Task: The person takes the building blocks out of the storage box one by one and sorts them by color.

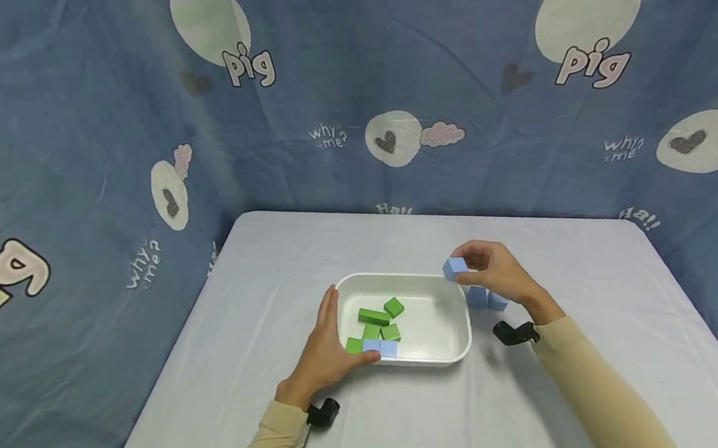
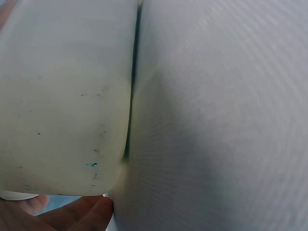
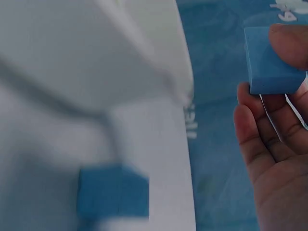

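**Right hand [image 1: 500, 270] pinches a light blue block [image 1: 454, 268] by the white tray's [image 1: 433, 320] two o'clock corner**

Thumb and fingers are clamped on the block, which sits at nine o'clock from the palm. Its faces look near square, so no long axis stands out. In the head view it appears level with the tray's rim corner; its height above that rim cannot be told. From the block, the tray's bare floor lies toward seven o'clock, and the tray runs lengthwise roughly nine to three. Two loose blue blocks [image 1: 477, 297] rest at six o'clock from the right hand, which is nearer to them. Left hand [image 1: 320, 353] spans the tray's opposite end, fingers apart from the thumb, beside green blocks [image 1: 374, 317] and a blue pair [image 1: 388, 349] at seven o'clock.
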A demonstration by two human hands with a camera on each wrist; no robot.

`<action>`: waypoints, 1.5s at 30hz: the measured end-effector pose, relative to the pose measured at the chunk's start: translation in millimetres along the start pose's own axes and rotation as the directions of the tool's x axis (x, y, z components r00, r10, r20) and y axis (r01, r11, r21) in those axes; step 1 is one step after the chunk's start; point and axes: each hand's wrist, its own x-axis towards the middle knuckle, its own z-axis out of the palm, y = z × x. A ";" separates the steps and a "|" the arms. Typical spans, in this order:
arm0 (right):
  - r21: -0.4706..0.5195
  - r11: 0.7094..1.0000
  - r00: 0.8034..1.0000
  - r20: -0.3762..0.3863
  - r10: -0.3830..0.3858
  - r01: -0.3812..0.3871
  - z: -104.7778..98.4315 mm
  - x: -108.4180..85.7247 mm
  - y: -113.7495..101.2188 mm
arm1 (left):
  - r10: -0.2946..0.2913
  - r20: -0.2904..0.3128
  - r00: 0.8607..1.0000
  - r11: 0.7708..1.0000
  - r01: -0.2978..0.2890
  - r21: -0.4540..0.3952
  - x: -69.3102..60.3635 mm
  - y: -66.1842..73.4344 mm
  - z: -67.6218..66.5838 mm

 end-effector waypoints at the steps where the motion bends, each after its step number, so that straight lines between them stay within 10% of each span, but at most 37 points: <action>1: -0.005 1.000 1.000 -0.008 0.006 -0.006 -3.4 -3.5 2.9 | 0.001 0.002 1.000 1.000 -0.001 0.003 -0.1 -0.2 0.0; 19: -0.110 0.986 0.978 -0.182 0.102 -0.123 -55.1 -60.6 35.3 | -0.005 0.021 1.000 1.000 0.005 0.004 0.3 -0.5 0.3; 45: -0.210 0.943 0.948 -0.245 0.206 -0.259 -49.3 -89.2 75.5 | 0.015 0.014 1.000 1.000 -0.015 -0.002 0.6 -2.1 0.8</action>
